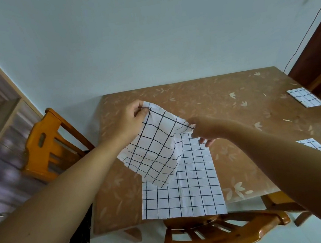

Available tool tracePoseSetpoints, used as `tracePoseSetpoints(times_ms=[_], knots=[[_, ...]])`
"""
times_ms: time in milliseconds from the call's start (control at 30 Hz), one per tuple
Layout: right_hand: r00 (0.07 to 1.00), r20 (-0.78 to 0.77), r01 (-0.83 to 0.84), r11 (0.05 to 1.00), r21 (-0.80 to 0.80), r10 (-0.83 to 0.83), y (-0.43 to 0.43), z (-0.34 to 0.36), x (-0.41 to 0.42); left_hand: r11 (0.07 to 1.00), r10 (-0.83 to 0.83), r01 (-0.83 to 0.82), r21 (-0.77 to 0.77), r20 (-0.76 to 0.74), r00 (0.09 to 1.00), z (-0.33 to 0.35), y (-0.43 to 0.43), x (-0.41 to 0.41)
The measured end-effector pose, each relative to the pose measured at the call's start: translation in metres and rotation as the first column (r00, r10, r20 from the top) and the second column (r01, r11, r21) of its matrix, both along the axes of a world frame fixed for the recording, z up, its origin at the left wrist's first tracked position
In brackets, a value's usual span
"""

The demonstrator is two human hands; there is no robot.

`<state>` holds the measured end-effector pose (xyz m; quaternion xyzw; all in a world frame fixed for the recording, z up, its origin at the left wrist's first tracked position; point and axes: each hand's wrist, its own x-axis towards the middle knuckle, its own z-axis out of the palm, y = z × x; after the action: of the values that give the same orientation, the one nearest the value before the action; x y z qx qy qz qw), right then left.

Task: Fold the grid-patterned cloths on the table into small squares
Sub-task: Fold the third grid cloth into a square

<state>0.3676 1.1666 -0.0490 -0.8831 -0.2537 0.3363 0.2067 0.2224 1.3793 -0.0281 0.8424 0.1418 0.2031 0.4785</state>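
Head: limp, creased grid cloth (155, 148)

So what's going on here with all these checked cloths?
A person is folding grid cloths. Their left hand and right hand each pinch the top of a raised cloth above the table. A flat cloth lies beneath it; a far folded cloth and a near folded cloth sit on the right.

The lifted cloth (155, 148) looks thin, matt, white with black grid lines and softly creased, the table (224, 100) wears a glossy, smooth brown leaf-printed cover, and the chairs (45, 148) are varnished orange wood.
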Motion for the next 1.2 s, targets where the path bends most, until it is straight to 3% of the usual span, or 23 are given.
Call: tracePoseSetpoints(times_ms=[100, 200, 300, 433, 533, 700, 967, 1100, 1200], knots=[[0.952, 0.267, -0.137, 0.988, -0.071, 0.151, -0.003, -0.010, 0.007, 1.000, 0.007, -0.008, -0.006, -0.012, 1.000, 0.001, 0.006, -0.006], [0.924, 0.380, -0.064, 0.998, 0.023, 0.050, -0.012, -0.009, 0.012, 0.997, 0.077, -0.079, -0.028, -0.051, 0.996, -0.002, 0.014, -0.013], [0.941, 0.289, 0.086, 0.948, 0.306, -0.178, -0.016, -0.003, 0.017, 0.980, 0.198, -0.200, -0.006, -0.106, 0.974, -0.010, 0.020, -0.019], [0.935, -0.023, 0.289, 0.726, 0.623, -0.353, -0.014, 0.008, 0.013, 0.966, 0.241, -0.249, -0.064, -0.111, 0.964, -0.027, 0.029, -0.022], [0.910, -0.175, 0.379, 0.587, 0.715, -0.375, -0.010, 0.013, 0.006, 0.964, 0.235, -0.243, -0.105, -0.090, 0.968, -0.043, 0.041, -0.017], [0.881, -0.218, 0.427, 0.503, 0.751, -0.421, -0.011, 0.012, 0.005, 0.964, 0.233, -0.245, -0.103, -0.111, 0.966, -0.036, 0.034, -0.015], [0.873, -0.251, 0.451, 0.501, 0.739, -0.417, -0.020, 0.011, 0.018, 0.947, 0.290, -0.309, -0.084, -0.180, 0.940, -0.024, 0.010, -0.006], [0.921, -0.078, 0.305, 0.584, 0.753, -0.380, -0.020, 0.017, 0.026, 0.931, 0.353, -0.365, -0.026, -0.194, 0.915, -0.020, 0.001, 0.000], [0.944, 0.062, 0.172, 0.644, 0.746, -0.324, -0.021, 0.024, 0.026, 0.967, 0.237, -0.216, 0.133, -0.171, 0.956, 0.001, -0.029, 0.013]])
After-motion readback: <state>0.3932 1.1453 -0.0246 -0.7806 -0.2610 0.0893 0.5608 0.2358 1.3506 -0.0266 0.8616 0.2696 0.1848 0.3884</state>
